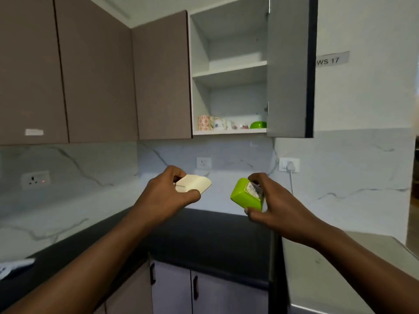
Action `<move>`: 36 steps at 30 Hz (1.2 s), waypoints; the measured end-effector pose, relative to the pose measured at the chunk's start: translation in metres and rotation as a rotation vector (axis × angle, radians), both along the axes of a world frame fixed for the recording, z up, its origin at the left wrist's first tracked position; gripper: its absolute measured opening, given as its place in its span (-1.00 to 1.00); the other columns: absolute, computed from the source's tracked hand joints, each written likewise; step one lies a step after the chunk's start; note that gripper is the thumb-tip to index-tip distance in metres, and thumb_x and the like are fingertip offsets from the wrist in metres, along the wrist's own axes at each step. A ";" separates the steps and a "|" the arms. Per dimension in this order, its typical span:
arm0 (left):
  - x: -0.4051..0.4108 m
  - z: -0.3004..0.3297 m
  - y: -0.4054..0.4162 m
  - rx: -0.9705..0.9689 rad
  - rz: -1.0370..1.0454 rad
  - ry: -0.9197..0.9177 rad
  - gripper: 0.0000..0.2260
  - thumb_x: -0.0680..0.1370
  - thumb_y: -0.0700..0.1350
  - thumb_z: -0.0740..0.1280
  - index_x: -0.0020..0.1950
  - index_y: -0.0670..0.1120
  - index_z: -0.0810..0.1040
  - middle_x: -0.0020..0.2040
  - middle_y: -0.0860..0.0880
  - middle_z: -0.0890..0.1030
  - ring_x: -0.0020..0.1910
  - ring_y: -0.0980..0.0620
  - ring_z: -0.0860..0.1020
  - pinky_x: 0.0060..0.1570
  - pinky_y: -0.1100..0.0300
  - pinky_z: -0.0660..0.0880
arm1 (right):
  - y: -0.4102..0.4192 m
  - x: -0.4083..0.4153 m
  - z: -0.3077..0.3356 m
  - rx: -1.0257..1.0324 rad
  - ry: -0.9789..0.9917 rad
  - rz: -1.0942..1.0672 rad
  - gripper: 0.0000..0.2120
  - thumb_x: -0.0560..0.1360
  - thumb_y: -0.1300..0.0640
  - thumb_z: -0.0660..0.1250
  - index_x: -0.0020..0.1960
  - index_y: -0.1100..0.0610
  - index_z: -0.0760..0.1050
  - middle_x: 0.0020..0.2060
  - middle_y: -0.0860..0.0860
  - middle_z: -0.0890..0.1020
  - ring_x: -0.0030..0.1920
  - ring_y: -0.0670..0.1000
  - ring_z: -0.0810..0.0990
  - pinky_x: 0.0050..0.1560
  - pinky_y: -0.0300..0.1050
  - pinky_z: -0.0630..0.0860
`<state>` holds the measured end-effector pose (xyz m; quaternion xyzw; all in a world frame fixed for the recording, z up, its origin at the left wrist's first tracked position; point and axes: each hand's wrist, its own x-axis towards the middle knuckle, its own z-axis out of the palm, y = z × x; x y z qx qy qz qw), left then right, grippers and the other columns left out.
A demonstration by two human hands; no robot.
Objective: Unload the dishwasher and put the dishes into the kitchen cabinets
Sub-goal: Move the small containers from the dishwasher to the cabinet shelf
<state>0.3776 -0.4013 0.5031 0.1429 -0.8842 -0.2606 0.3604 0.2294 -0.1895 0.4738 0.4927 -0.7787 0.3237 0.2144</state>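
Two hands are raised side by side above the dark worktop (204, 241), each carrying one small dish. The left hand (169, 192) grips a cream-coloured container (195, 183), fingers curled over its near end and the thumb pressed along its lower edge, so that the pale piece juts out to the right. The right hand (273, 200) holds a lime-green square container (246, 196) turned on its side, its base with a printed label facing the camera; the thumb sits under its lower corner and the fingers wrap over the top. The two containers are near each other but apart.

Above them the wall cabinet (229, 66) stands with its grey door (289, 69) swung out to the right. Its upper shelves are bare, while the bottom shelf carries a patterned mug (204, 122), some small white cups (221, 123) and a green bowl (258, 125) at the right end. A marbled backsplash (102, 168) runs behind the worktop, with a wall socket (289, 164) and a white cord plugged in beside the right hand. A sign (332, 60) reading "WS 17" hangs on the wall.
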 end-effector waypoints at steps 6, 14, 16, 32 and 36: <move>-0.111 0.036 -0.087 -0.027 -0.078 0.034 -0.53 0.40 0.06 0.46 0.24 0.07 0.37 0.19 0.03 0.48 0.04 0.06 0.49 -0.23 0.36 0.45 | -0.085 -0.100 0.045 -0.083 -0.001 -0.053 -0.49 0.39 0.02 0.46 0.24 -0.07 0.29 0.06 -0.05 0.51 0.01 -0.06 0.52 -0.05 -0.10 0.54; -0.247 0.078 -0.172 -0.015 -0.206 0.067 -0.53 0.40 0.07 0.47 0.22 0.09 0.36 0.11 0.07 0.43 -0.05 0.11 0.47 -0.25 0.34 0.46 | -0.174 -0.238 0.108 -0.139 0.053 -0.241 -0.46 0.36 0.07 0.48 0.26 0.07 0.35 0.14 0.05 0.48 0.08 0.04 0.48 -0.06 -0.17 0.34; -0.276 0.085 -0.194 -0.026 -0.232 0.081 -0.52 0.38 0.10 0.46 0.23 0.10 0.36 0.12 0.08 0.45 -0.08 0.14 0.47 -0.19 0.28 0.52 | -0.189 -0.268 0.122 -0.146 0.069 -0.312 -0.43 0.36 0.06 0.48 0.30 0.09 0.34 0.19 0.08 0.45 0.08 0.02 0.45 -0.02 -0.19 0.32; -0.529 0.182 -0.258 -0.230 -0.593 0.134 -0.59 0.36 0.00 0.49 0.17 -0.04 0.55 0.11 0.00 0.58 -0.01 0.03 0.55 -0.06 0.15 0.52 | -0.239 -0.455 0.204 0.096 -0.067 -0.627 -0.46 0.37 0.08 0.49 0.30 0.04 0.40 0.19 0.07 0.54 0.06 0.07 0.55 0.04 -0.08 0.51; -0.580 0.200 -0.261 -0.258 -0.673 0.057 -0.66 0.36 -0.05 0.48 0.11 0.02 0.57 0.01 0.05 0.61 -0.16 0.11 0.57 -0.28 0.30 0.48 | -0.236 -0.488 0.227 0.194 -0.154 -0.564 -0.48 0.40 0.12 0.49 0.30 -0.03 0.40 0.17 0.04 0.53 0.09 0.06 0.56 0.14 -0.04 0.54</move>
